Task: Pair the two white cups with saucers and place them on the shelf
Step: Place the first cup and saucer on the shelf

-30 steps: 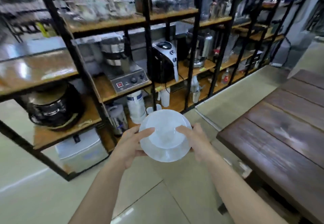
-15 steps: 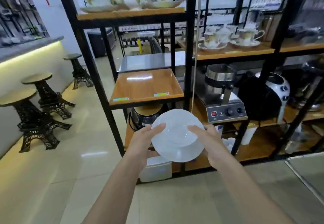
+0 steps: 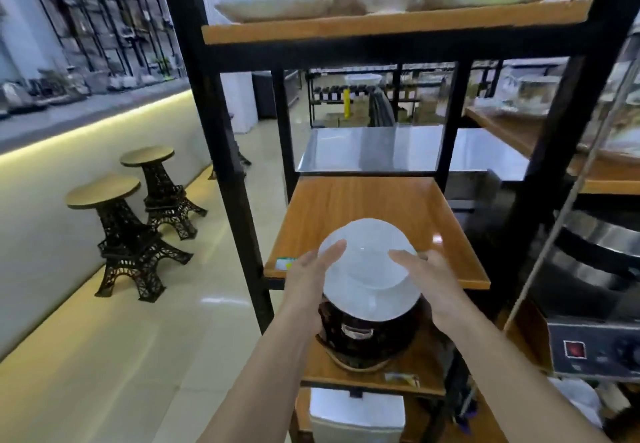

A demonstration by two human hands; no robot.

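Gripping saucer [image 3: 369, 278] edges: left hand [image 3: 310, 278]; right hand [image 3: 431, 278]; above shelf [image 3: 367, 203].

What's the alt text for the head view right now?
Both hands, left hand and right hand, hold a white cup on a saucer over the front edge of a bare wooden shelf in a black metal rack. A dark cooker sits on the shelf below.

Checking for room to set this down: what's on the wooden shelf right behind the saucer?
The wooden shelf looks bare; the saucer and both hands cover its front edge.
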